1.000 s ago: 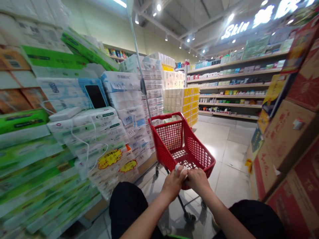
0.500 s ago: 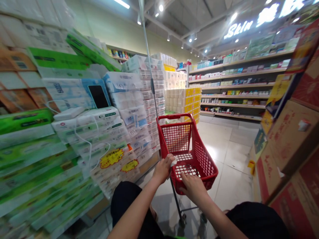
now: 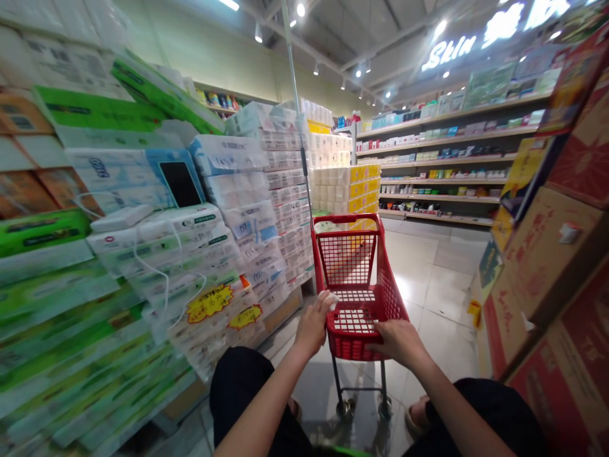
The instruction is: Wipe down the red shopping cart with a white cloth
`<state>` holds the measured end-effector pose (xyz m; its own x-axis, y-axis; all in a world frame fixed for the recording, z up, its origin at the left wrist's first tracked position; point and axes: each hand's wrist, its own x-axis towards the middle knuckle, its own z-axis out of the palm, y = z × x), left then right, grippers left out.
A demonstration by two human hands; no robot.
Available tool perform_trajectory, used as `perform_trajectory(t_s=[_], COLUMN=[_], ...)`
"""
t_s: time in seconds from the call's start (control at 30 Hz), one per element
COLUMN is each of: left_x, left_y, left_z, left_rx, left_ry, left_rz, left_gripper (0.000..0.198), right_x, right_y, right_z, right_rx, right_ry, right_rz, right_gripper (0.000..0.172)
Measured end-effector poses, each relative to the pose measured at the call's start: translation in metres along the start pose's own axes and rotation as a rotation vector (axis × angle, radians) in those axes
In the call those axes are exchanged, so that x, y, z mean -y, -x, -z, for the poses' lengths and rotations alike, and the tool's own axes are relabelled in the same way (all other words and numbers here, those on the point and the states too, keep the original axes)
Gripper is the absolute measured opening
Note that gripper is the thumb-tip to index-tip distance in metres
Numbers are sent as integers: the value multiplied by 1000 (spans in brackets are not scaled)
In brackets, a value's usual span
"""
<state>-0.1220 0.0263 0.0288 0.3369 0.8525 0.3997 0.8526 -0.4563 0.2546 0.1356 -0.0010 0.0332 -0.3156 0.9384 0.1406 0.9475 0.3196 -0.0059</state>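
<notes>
A red plastic shopping cart (image 3: 352,346) stands in front of me between my knees, its mesh basket holding nothing I can see. At the basket's left near corner is my left hand (image 3: 313,322), its fingers closed on a crumpled white tissue (image 3: 333,301) against the rim. My right hand (image 3: 400,339) grips the near right corner, fingers over the rim and thumb below it. A thin metal pole (image 3: 297,108) rises from the cart's far left side, near the red handle (image 3: 347,219).
Stacked tissue packs (image 3: 204,235) line the left, with a phone (image 3: 181,184) and a white cabled device (image 3: 121,218) on them. Cardboard boxes (image 3: 537,254) are piled at right. Stocked shelves (image 3: 438,181) stand beyond the tiled floor (image 3: 423,254).
The cart has swung round to stand squarer to me, its near end shifting left relative to its handle. My right hand has moved right with its corner; my left hand stays at the left corner.
</notes>
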Motion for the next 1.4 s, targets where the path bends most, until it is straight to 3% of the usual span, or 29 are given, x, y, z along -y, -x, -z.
perform_trajectory(t_s=[0.27, 0.4, 0.53, 0.6, 0.73, 0.8, 1.0, 1.1, 1.2, 1.33, 1.4], left_x=[-40, -65, -92, -100, -92, -75, -7, 7, -4, -45, -68], left_y=[60, 57, 41, 37, 39, 44, 55, 56, 54, 48, 43], left_z=[-12, -25, -36, -40, -38, -31, -5, 0, -6, -27, -38], left_rx=[19, 30, 62, 66, 70, 62, 2, -15, -9, 19, 46], left_ry=[-211, -278, -227, -207, -230, -266, -347, -363, -351, -308, -255], left_rz=[32, 89, 32, 7, -86, -129, -68, -43, 1, 51, 16], left_gripper=[73, 72, 75, 77, 76, 72, 69, 67, 66, 68, 73], right_x=[15, 27, 39, 41, 42, 41, 42, 42, 43, 42, 42], right_y=[1, -2, -7, -9, -10, -9, -10, -11, -11, -12, -12], right_z=[-3, -5, -6, -6, -3, -3, -8, -10, -10, -7, -5], right_rx=[-25, -35, -41, -50, -63, -66, -69, -78, -78, -69, -70], right_ry=[19, 20, -5, -12, -16, -26, -1, 8, 15, 6, -7], right_rz=[-5, -14, -27, -28, -23, -23, -30, -26, -37, -44, -46], right_gripper=[35, 31, 13, 15, 15, 13, 37, 40, 38, 31, 20])
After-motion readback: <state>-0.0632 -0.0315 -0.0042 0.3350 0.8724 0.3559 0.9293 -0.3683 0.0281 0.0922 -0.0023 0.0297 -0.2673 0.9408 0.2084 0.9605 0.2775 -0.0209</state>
